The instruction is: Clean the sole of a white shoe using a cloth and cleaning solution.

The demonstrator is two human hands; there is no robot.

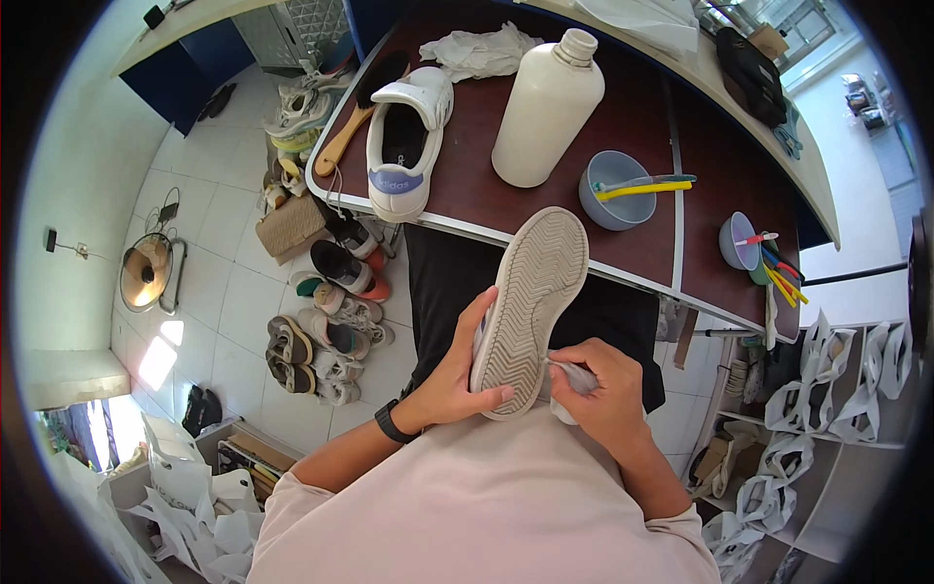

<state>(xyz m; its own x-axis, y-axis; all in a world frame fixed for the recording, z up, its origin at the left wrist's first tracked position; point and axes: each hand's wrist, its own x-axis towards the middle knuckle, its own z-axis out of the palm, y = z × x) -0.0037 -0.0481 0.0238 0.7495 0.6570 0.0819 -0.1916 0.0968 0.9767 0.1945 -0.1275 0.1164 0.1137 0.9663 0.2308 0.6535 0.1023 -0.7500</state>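
Observation:
A sneaker [536, 306] is held over my lap with its beige zigzag-patterned sole facing up. My left hand [456, 372] grips it at the left side, thumb laid across the sole's near end. Pinched in my right hand [609, 387] is a white cloth or wipe [576, 379], one end touching the sole's right edge. On the dark red table [467, 168] stands a white Adidas sneaker [405, 146] with a blue-violet heel patch. Right of that sneaker is a large uncapped white plastic bottle [547, 109].
A wooden-handled brush [350, 135] and crumpled white tissue [481, 51] lie on the table. Yellow-handled brushes rest across a grey-blue bowl [616, 212]; smaller cups [740, 244] hold more handles. Several shoes [339, 266] line the floor at left. A shelf [846, 467] with white bags stands at right.

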